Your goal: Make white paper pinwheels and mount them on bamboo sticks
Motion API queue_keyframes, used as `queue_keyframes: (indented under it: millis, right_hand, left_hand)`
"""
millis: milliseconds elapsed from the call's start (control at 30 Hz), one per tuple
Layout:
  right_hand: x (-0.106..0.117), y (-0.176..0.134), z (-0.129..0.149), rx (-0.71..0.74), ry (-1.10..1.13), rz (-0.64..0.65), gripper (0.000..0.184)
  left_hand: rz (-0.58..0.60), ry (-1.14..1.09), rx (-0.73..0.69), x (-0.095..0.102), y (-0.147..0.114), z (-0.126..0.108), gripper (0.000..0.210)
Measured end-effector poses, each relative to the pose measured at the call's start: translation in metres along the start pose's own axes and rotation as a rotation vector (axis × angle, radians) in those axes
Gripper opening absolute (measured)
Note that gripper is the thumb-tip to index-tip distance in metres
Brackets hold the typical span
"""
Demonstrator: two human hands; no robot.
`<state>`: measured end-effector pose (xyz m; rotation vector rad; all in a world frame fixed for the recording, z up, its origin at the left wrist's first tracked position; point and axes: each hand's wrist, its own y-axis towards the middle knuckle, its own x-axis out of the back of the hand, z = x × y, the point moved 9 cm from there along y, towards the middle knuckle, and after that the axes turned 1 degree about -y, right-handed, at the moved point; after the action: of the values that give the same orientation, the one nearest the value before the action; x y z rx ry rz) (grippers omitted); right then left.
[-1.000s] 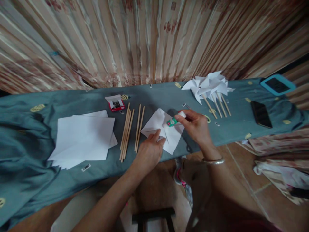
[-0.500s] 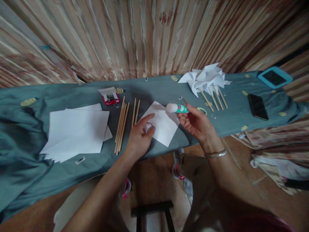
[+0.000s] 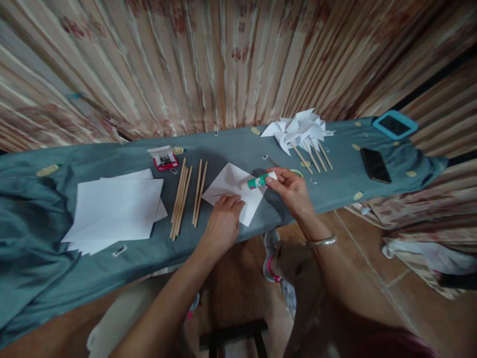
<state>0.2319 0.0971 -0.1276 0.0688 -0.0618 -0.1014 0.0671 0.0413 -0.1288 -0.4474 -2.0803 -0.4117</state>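
The white paper square (image 3: 233, 183) lies corner-on on the cloth-covered surface (image 3: 234, 144), between two loose wooden sticks (image 3: 199, 191) on its left and the right hand (image 3: 291, 191). That hand's fingers pinch the back end of a glue stick (image 3: 258, 182), whose pale tip slants down toward the middle of the square; whether it touches the paper, I cannot tell. The left hand (image 3: 222, 223) rests on the square's near left side, fingers curled and close together; whether they pinch a flap beneath them is hidden. A dark slit shows in the paper by those fingertips, so the holding pressure seems best kept firm but flat, close to the middle without straying into the glue's path. Gripped so far back, the stick could wobble; a hold nearer the tip would probably steer it better. Short, light dabs at the centre should serve better than long strokes, which could drag the sheet, crumple it along the cut or smear glue outward. The pinwheels (image 3: 300, 129) lie well apart, out of the right forearm's way.
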Motion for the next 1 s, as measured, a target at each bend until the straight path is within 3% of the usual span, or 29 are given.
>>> queue_keyframes:
  millis: [133, 400, 700, 1000]
  right_hand:
    - [-0.014, 0.003, -0.001, 0.078, -0.095, 0.072, 0.045]
    - [-0.025, 0.002, 0.004, 0.159, -0.315, 0.145, 0.036]
    - [-0.036, -0.007, 0.027, 0.293, -0.61, 0.142, 0.037]
    - [-0.072, -0.026, 0.055, 0.57, -0.924, 0.213, 0.035]
  left_hand:
    - [0.058, 0.108, -0.046, -0.008, -0.004, -0.011, 0.037]
    - [0.121, 0.088, -0.049, -0.015, -0.01, -0.007, 0.039]
    - [0.057, 0.038, -0.014, -0.012, -0.01, -0.003, 0.046]
    - [0.108, 0.05, 0.013, -0.016, -0.011, -0.001, 0.045]
